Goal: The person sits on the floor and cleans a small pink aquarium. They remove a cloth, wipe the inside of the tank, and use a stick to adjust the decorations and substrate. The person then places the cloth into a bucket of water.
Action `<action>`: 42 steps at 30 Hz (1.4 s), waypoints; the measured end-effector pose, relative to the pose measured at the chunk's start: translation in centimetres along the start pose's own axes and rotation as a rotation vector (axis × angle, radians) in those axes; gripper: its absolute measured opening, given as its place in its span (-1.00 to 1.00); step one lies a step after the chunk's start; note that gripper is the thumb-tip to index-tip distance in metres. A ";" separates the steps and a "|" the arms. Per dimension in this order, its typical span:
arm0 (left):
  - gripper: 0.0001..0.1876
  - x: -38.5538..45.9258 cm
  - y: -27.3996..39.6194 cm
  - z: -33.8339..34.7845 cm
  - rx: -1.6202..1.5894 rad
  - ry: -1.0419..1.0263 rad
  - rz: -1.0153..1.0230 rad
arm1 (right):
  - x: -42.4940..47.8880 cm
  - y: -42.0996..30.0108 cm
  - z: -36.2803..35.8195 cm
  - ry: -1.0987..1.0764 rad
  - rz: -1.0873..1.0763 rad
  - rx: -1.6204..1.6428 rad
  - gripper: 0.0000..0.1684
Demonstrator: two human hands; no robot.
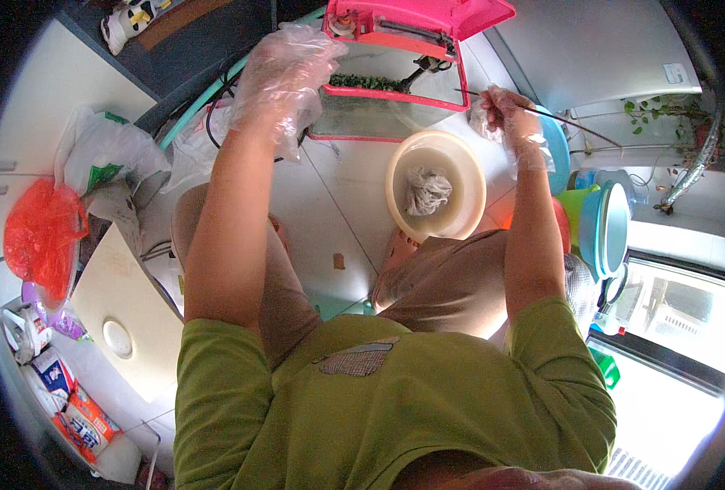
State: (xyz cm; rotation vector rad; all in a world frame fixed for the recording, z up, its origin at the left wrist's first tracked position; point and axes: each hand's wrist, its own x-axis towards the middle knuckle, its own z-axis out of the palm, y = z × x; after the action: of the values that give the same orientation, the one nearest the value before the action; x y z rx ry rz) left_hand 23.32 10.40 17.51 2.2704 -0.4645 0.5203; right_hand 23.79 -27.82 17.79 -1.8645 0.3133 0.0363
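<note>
A small glass fish tank [368,116] with a pink frame stands ahead of me, its pink lid [417,18] raised. Inside it are dark green gravel [362,81] and a black fitting [426,66]. My left hand [289,70], in a loose clear plastic glove, is at the tank's left rim; the glove hides how its fingers lie. To the right of the tank, my gloved right hand [509,113] grips a thin dark rod [573,124], one end pointing toward the tank. Whitish crumpled material [483,119] shows by its fingers; whether it is cloth or glove is unclear.
A cream basin [394,184] with cloudy water and a grey rag [426,191] stands on the tiles between my feet. Blue and green tubs [613,229] are stacked at right. Plastic bags [111,147], a red bag [40,236] and a beige panel [129,318] lie left.
</note>
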 end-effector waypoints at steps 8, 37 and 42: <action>-0.64 0.6 -0.1 -2.6 -0.662 0.118 -0.633 | -0.3 -0.2 7.3 -0.354 -0.059 0.089 -0.33; -0.82 1.5 -0.8 -4.2 -0.711 0.342 -0.557 | 4.5 -1.9 24.2 -0.036 -0.145 0.287 -0.73; -0.76 1.4 -1.3 -4.4 -0.708 0.344 -0.608 | 4.7 -2.1 24.4 -0.060 -0.189 0.193 -0.78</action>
State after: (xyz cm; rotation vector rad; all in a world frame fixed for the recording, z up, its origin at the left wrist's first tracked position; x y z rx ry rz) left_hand 24.12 14.25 20.20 1.4850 0.2028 0.3409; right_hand 32.01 -5.24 11.24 -1.6903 0.0942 -0.0645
